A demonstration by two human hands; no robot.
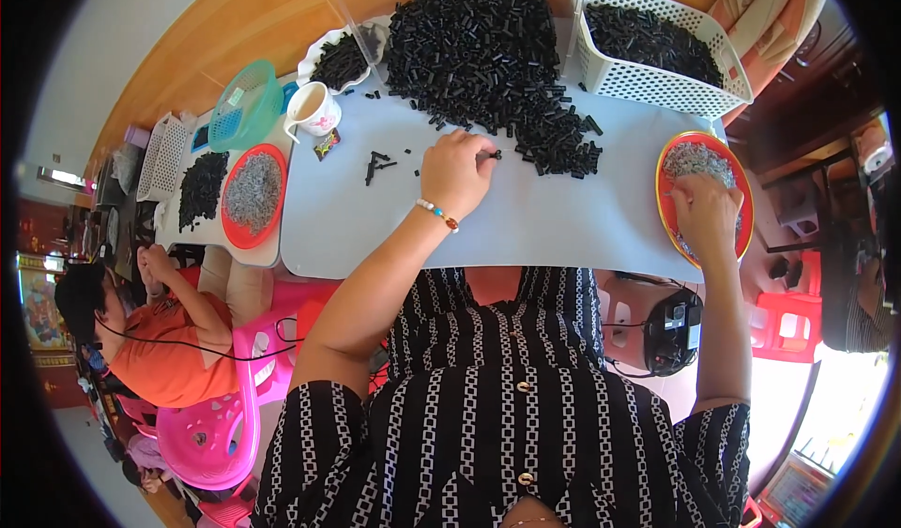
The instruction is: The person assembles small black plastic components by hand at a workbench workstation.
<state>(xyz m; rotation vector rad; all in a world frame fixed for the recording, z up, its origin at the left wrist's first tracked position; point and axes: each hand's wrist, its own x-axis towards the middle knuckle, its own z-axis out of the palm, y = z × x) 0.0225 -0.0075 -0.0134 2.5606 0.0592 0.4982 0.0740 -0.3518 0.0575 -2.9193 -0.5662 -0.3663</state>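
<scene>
My left hand (456, 173), with a beaded bracelet at the wrist, is over the middle of the table. Its thumb and fingers pinch a small black tube-like piece (496, 154), one end of which shows. Just beyond it spreads a large heap of short black tube-like pieces (474, 49). At the table's right edge my right hand (708, 211) reaches down into a red plate with a yellow rim (746, 190). Small silvery metal parts (694, 160) fill that plate. The right fingers are bent together among the parts, and whatever they grip is hidden.
Beyond the plate stands a white perforated basket (657, 91) of black pieces. A few loose black pieces (377, 166) lie left of my left hand, near a mug (313, 112) and a white dish (310, 68). A co-worker in orange (178, 359) sits left, by another red plate (280, 204).
</scene>
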